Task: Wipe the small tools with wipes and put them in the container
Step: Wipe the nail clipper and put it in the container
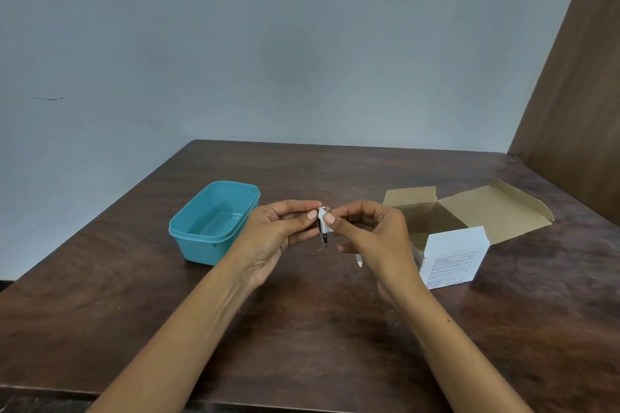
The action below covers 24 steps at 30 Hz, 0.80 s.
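Above the middle of the dark wooden table (302, 329), my left hand (271, 238) pinches a small metal nail clipper (323, 238) by its upper end, so the clipper hangs downward. My right hand (372, 238) pinches a small white wipe (324, 220) folded round the clipper's top, thumb and forefinger pressing on it. A teal plastic container (211, 221) stands open to the left of my hands; nothing shows inside it.
An open white and brown cardboard box (453, 245) with its flaps spread lies at the right. A small white scrap (359, 260) shows under my right hand. A brown panel (577, 77) rises at the far right; a grey wall stands behind the table.
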Each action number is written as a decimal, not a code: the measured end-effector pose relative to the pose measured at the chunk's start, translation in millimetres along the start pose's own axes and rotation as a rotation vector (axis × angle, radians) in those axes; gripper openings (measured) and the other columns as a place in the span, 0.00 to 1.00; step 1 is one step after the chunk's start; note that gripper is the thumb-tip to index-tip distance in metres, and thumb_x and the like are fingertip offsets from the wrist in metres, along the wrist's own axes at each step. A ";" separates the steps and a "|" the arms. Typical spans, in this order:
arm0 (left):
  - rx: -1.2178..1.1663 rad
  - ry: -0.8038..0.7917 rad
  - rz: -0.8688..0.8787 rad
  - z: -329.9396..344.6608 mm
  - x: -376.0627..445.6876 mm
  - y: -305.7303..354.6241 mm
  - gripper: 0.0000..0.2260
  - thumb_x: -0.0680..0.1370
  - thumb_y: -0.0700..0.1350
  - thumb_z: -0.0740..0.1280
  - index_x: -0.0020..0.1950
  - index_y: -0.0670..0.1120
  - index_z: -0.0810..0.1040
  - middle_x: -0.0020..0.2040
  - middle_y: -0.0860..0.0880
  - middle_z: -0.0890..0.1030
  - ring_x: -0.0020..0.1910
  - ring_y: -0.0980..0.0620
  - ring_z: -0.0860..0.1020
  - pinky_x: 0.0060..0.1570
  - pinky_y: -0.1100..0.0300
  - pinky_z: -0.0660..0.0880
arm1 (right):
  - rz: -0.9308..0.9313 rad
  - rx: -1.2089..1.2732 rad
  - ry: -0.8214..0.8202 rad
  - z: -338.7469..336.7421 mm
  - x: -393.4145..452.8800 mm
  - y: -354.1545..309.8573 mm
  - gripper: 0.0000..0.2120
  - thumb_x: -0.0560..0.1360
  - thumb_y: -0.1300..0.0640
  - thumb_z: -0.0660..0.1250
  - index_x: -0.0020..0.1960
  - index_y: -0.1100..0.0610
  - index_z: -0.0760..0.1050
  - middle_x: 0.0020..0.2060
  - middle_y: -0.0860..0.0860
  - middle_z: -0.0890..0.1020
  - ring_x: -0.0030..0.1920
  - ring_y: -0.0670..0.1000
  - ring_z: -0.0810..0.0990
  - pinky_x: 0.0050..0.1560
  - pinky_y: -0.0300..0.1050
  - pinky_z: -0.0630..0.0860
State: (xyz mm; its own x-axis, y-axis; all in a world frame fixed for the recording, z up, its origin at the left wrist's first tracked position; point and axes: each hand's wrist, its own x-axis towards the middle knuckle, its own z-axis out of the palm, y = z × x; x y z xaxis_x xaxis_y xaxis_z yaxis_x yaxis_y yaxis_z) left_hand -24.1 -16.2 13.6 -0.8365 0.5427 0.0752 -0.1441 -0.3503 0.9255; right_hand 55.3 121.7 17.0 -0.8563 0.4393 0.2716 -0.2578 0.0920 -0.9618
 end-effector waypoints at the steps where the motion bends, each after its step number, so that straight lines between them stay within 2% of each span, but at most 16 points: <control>1: -0.008 0.006 0.009 -0.3 0.4 0.6 0.08 0.66 0.36 0.71 0.43 0.42 0.86 0.45 0.42 0.86 0.45 0.49 0.85 0.39 0.63 0.81 | 0.012 -0.024 -0.026 -0.7 -0.4 1.0 0.03 0.67 0.61 0.76 0.38 0.58 0.82 0.34 0.50 0.85 0.37 0.47 0.84 0.30 0.39 0.78; 5: -0.017 0.020 0.017 -2.7 1.3 2.7 0.08 0.66 0.37 0.71 0.43 0.42 0.86 0.46 0.42 0.86 0.45 0.49 0.85 0.40 0.63 0.81 | 0.055 -0.077 -0.102 -1.6 -3.1 4.2 0.04 0.66 0.61 0.77 0.36 0.56 0.82 0.31 0.49 0.84 0.35 0.46 0.82 0.31 0.40 0.77; 13: -0.028 0.017 -0.013 -0.2 1.6 -0.2 0.08 0.66 0.36 0.71 0.43 0.42 0.86 0.46 0.42 0.86 0.46 0.49 0.85 0.40 0.63 0.81 | 0.033 0.025 0.000 1.6 0.5 0.5 0.03 0.67 0.61 0.76 0.38 0.57 0.82 0.35 0.51 0.85 0.38 0.48 0.84 0.30 0.39 0.78; 19: -0.194 0.078 -0.001 -0.5 3.2 4.8 0.09 0.67 0.35 0.68 0.43 0.40 0.85 0.46 0.42 0.86 0.46 0.49 0.85 0.39 0.63 0.81 | 0.087 -0.049 -0.118 0.9 -3.8 5.4 0.05 0.67 0.62 0.76 0.36 0.55 0.81 0.33 0.49 0.84 0.37 0.46 0.83 0.32 0.40 0.78; 24: -0.211 0.134 0.028 -1.3 2.8 7.1 0.08 0.73 0.31 0.65 0.46 0.39 0.83 0.45 0.43 0.86 0.46 0.50 0.85 0.39 0.62 0.81 | 0.102 0.125 -0.047 -4.7 -1.0 0.3 0.03 0.68 0.64 0.75 0.38 0.58 0.81 0.34 0.51 0.85 0.36 0.47 0.84 0.31 0.38 0.79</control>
State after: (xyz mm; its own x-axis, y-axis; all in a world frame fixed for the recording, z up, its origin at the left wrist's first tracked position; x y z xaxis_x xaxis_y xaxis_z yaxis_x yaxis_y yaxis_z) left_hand -28.1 -18.1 19.9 -0.9022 0.4297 0.0372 -0.2152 -0.5233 0.8246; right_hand 58.3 125.5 16.2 -0.9000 0.3982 0.1772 -0.2201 -0.0643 -0.9734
